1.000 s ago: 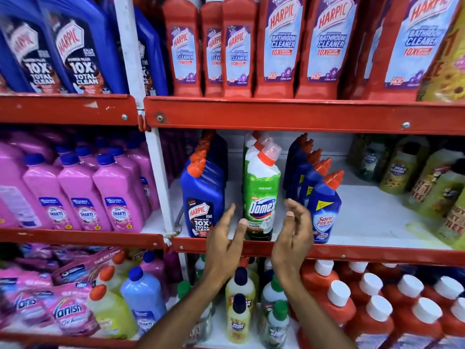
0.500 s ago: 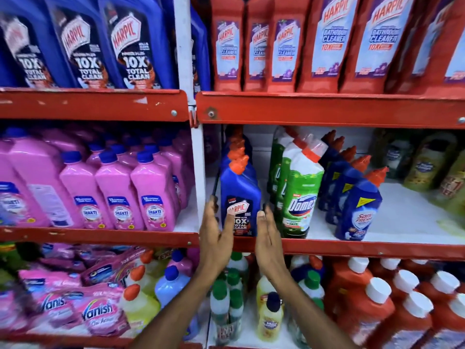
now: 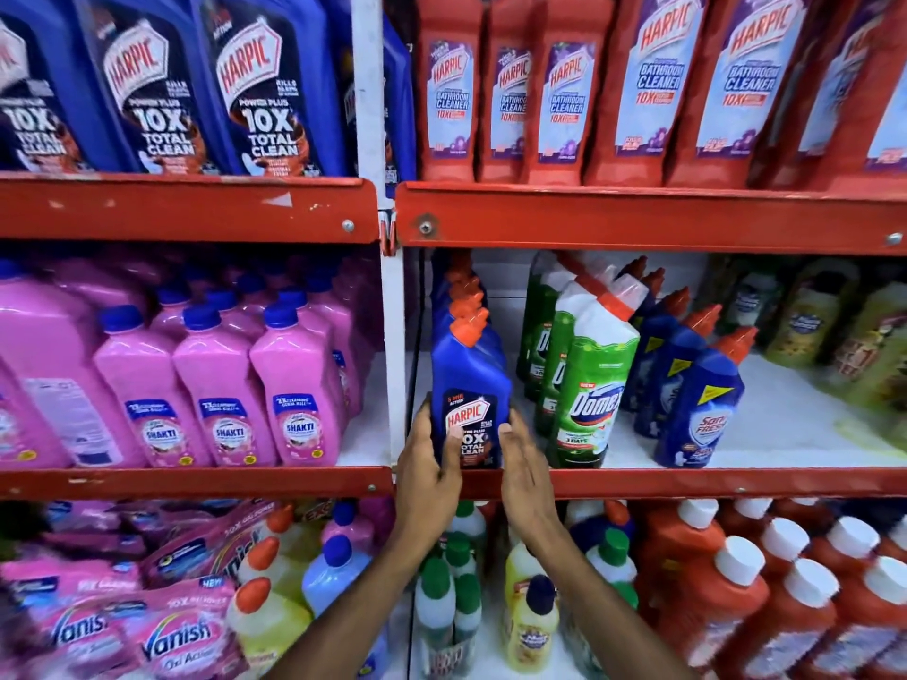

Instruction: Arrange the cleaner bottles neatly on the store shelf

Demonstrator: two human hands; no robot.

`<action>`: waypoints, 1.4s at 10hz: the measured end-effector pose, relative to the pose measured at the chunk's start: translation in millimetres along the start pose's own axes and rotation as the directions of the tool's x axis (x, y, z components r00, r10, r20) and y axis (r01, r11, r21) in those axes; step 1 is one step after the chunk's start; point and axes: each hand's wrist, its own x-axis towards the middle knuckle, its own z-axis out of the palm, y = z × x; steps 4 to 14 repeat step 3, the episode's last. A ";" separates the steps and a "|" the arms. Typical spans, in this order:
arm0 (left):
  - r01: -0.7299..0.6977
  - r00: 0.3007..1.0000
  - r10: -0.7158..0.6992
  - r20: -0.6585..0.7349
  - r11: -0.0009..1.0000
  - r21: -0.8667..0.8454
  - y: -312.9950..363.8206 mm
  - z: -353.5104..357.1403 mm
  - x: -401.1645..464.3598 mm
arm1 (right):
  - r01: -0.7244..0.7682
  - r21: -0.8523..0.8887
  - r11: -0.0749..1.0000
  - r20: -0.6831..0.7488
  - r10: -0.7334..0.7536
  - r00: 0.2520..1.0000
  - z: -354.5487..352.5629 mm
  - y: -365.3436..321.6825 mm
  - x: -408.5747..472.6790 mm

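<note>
A blue Harpic bottle with an orange cap stands at the front of a row on the middle shelf, just right of the white upright post. My left hand grips its lower left side, thumb across the label. My right hand presses flat against its lower right side. More blue Harpic bottles line up behind it. To its right stand a green Domex bottle and a blue Sani Fresh bottle, each fronting its own row.
Pink Shakti bottles fill the left bay. Big blue Harpic and red Harpic Bathroom Cleaner bottles stand on the top shelf. Below are Vanish pouches, small bottles and red bottles. Yellow-green bottles sit far right beside bare shelf.
Both hands moved left from the Domex bottle to the blue Harpic bottle and closed in on its sides. The view shifted left and came closer.
</note>
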 end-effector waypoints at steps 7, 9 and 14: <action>0.068 0.998 -0.068 -0.001 0.997 0.047 9.3 3.0 -6.2 | 0.024 0.078 0.997 -0.099 -0.017 0.995 -5.4 -6.5 -6.6; 0.068 0.998 -0.068 -0.001 0.997 0.047 9.3 3.0 -6.2 | 0.024 0.078 0.997 -0.099 -0.017 0.995 -5.4 -6.5 -6.6; 0.068 0.998 -0.068 -0.001 0.997 0.047 9.3 3.0 -6.2 | 0.024 0.078 0.997 -0.099 -0.017 0.995 -5.4 -6.5 -6.6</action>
